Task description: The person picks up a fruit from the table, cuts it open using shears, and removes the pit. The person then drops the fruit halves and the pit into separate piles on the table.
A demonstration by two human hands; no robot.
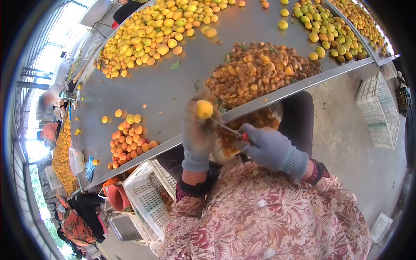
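A yellow apricot (205,109) is gripped in my left hand (198,138), whose gloved fingers look dark and stained. My right hand (271,149), in a grey glove, is closed around the red handle of a small knife (224,126). The thin blade points left, its tip at the lower edge of the apricot. Just beyond my hands, a heap of brownish apricot pieces or pits (255,71) lies on the metal table (130,93). Below the table edge, under my right hand, more orange-brown fruit pieces (260,119) sit in a container that is partly hidden.
Whole yellow apricots (147,37) are piled at the back, greener ones (333,32) at the right, and orange ones (130,141) at the left near the raised table edge. White crates (149,199) and a red bucket (118,197) stand lower left; another crate (377,110) is right.
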